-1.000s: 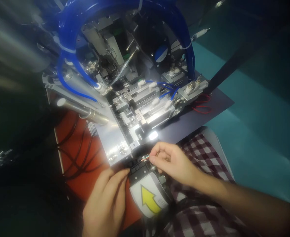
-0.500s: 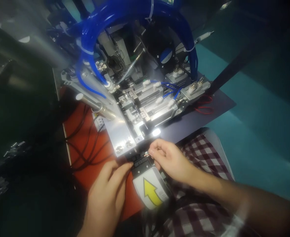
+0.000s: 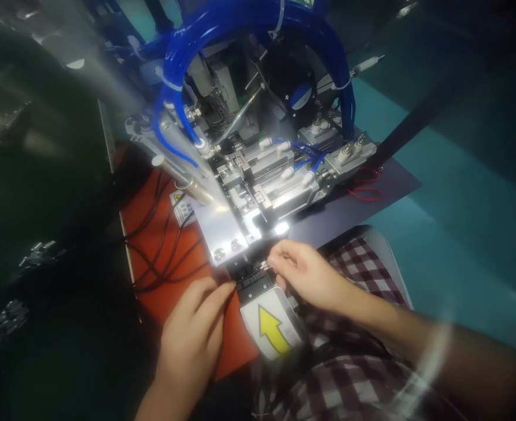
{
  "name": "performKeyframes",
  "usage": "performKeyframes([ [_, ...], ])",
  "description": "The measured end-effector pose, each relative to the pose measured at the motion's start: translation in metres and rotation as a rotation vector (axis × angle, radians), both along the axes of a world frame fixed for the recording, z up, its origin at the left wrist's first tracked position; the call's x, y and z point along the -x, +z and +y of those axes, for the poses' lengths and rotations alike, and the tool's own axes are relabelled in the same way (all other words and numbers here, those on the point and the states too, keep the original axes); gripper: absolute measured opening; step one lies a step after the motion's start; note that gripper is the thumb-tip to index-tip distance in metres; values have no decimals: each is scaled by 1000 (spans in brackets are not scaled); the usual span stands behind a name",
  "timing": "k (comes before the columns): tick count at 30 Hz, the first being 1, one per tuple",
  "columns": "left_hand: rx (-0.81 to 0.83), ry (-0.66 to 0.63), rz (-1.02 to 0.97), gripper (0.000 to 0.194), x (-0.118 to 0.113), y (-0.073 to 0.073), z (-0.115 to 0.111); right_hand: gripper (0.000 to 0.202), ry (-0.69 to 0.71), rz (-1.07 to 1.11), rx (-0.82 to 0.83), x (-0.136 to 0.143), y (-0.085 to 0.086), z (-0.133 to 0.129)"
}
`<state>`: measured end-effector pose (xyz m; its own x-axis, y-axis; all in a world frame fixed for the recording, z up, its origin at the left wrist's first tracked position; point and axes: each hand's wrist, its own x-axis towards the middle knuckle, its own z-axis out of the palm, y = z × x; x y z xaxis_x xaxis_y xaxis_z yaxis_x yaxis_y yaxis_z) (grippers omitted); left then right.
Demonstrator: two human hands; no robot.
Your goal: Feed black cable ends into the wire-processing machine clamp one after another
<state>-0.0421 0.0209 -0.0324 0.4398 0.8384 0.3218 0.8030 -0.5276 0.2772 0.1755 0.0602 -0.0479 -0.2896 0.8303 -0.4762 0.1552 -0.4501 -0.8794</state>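
Observation:
My right hand (image 3: 304,272) is closed in a pinch on a small shiny metal piece (image 3: 264,266), too small to name surely. It holds this piece over the right side of a black slotted fixture (image 3: 253,284) at the front of the machine. My left hand (image 3: 194,324) has thumb and forefinger pressed together at the fixture's left edge. What lies between those fingertips, if anything, cannot be made out. Just below the fixture is a white label with a yellow arrow (image 3: 272,327).
Behind the hands stands a metal machine (image 3: 267,181) with pneumatic cylinders and a lit lamp (image 3: 281,228). A thick blue hose bundle (image 3: 249,17) arches over it. Black cables (image 3: 168,257) cross the orange-red base (image 3: 152,234) on the left. Checkered cloth (image 3: 363,269) covers my lap.
The whole view has shifted slightly, so the machine sits a little further right and the fixture a little higher. Both hands keep their pinches at the fixture, with barely any movement relative to it.

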Motion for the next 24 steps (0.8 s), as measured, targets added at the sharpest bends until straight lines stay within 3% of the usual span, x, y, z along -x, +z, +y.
performKeyframes([
  [5, -8, 15, -15, 22, -2, 1, -1, 15, 14, 30, 78, 0, 4, 2],
  [16, -2, -4, -10, 24, 1, -4, -2, 19, 33, 63, 76, -3, 6, 7],
  [21, -18, 8, 6, 22, -1, -2, -2, 18, -104, 157, 108, -9, 2, 6],
  [24, -16, 15, 14, 23, 0, -2, -2, 18, -110, 205, 134, -9, 1, 1],
])
